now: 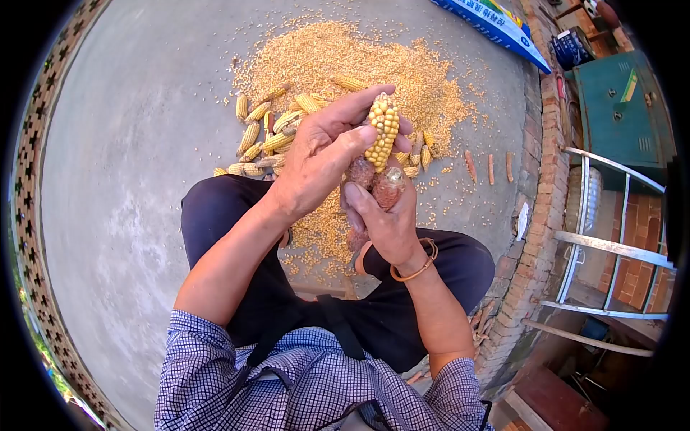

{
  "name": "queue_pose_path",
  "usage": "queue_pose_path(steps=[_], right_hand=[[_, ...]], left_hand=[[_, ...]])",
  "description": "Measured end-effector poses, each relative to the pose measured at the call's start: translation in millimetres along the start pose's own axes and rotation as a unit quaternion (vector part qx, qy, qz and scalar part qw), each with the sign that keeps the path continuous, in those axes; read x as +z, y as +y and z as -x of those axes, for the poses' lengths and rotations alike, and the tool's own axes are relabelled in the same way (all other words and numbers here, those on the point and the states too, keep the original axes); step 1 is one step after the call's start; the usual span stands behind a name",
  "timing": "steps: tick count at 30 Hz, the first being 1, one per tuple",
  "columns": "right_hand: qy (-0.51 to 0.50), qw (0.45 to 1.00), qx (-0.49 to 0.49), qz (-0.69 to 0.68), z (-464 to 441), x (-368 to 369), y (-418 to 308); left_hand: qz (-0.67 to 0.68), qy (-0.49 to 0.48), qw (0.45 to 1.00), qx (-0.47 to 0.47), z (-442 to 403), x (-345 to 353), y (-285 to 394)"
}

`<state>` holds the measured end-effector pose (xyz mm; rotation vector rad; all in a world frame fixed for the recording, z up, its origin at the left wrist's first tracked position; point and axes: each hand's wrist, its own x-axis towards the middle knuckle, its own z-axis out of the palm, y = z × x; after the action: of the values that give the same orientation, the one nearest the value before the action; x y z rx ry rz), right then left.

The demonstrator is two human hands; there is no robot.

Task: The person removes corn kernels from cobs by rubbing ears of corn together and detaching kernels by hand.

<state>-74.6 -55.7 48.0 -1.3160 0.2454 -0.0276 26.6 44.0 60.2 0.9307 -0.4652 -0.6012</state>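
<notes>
My left hand (316,161) is closed around a yellow corn cob (383,133), its thumb pressed on the kernels and its fingers behind. Just below, my right hand (386,226) grips bare reddish cobs (389,188), one under the thumb and another beside it; their lower ends show under the palm. The corn cob's lower end touches these bare cobs. Beyond the hands lies a wide heap of loose kernels (309,61), with several unshelled cobs (277,141) at its near left edge. More kernels (316,233) lie between my legs.
Three thin bare cobs (491,169) lie on the concrete floor (122,179) to the right. A blue sack (496,32) is at the top right. Along the right side run a low brick edge (550,179), a metal frame (611,248) and a green cabinet (622,115).
</notes>
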Motion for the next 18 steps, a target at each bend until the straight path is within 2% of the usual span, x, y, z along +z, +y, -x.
queue_pose_path(steps=[10,13,18], right_hand=[[0.014,0.993,-0.088,0.077,-3.1,2.8,16.0],[0.009,0.994,-0.076,0.075,-0.7,2.1,10.3],[0.006,0.996,-0.068,0.060,-0.1,3.7,6.6]], left_hand=[[-0.118,-0.013,0.993,0.013,3.0,-1.2,2.8],[-0.098,-0.011,0.995,0.016,2.6,0.1,1.3],[-0.166,0.000,0.986,0.034,5.0,4.2,2.8]])
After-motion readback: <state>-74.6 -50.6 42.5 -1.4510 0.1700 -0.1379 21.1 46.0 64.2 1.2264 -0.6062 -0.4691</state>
